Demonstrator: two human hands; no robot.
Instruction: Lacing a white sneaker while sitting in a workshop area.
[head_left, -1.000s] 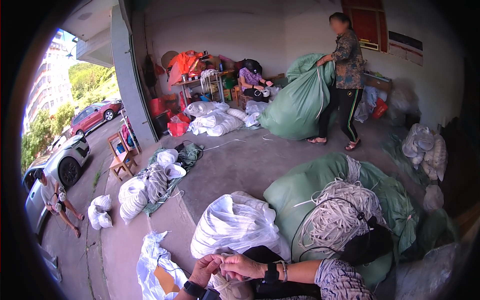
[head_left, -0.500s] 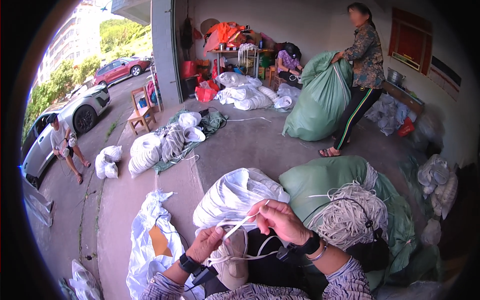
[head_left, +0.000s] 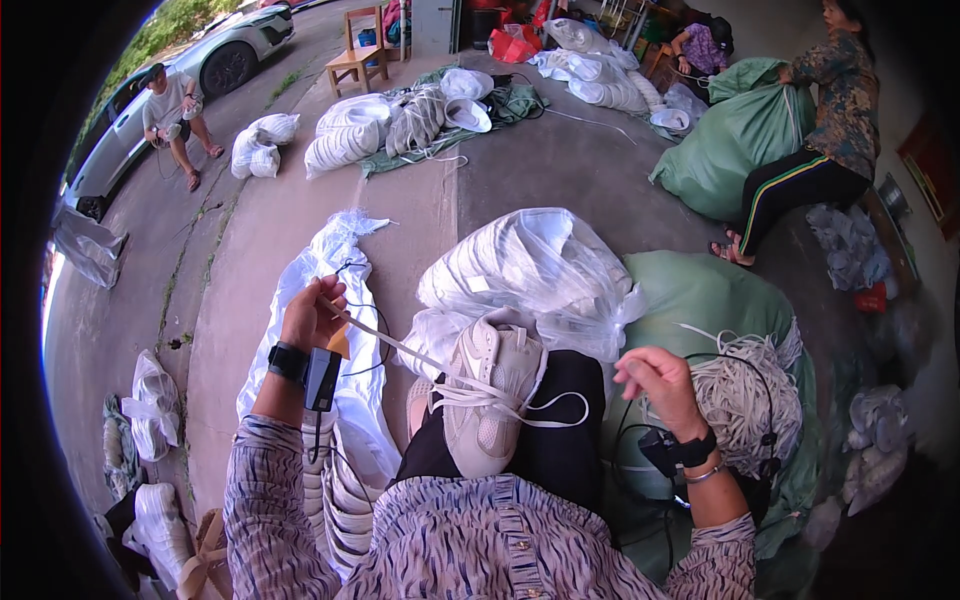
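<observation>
A beige sneaker (head_left: 492,385) lies on my lap over black trousers, with a pale flat shoelace (head_left: 395,350) across its laces and tongue. My left hand (head_left: 314,312), raised to the left of the shoe, is closed on that lace and draws it out in a straight line. Another part of the lace loops loosely off the shoe's right side. My right hand (head_left: 662,388) hovers right of the shoe, beside a heap of pale laces (head_left: 745,400); its fingers are loosely bent, with nothing visible in them. Both wrists wear black straps with small devices and cables.
A clear bag of shoes (head_left: 530,265) lies just ahead, beside a big green sack (head_left: 700,300). A white sack (head_left: 330,260) spreads at left. Farther off, a person (head_left: 845,110) grips another green sack (head_left: 740,140); bundled shoes (head_left: 375,125) and a wooden chair (head_left: 357,60) stand behind.
My hands have separated: the left moved leftward with the lace, the right moved rightward, off it. The view tilts lower, showing more of my lap. The standing person leans farther with the green sack.
</observation>
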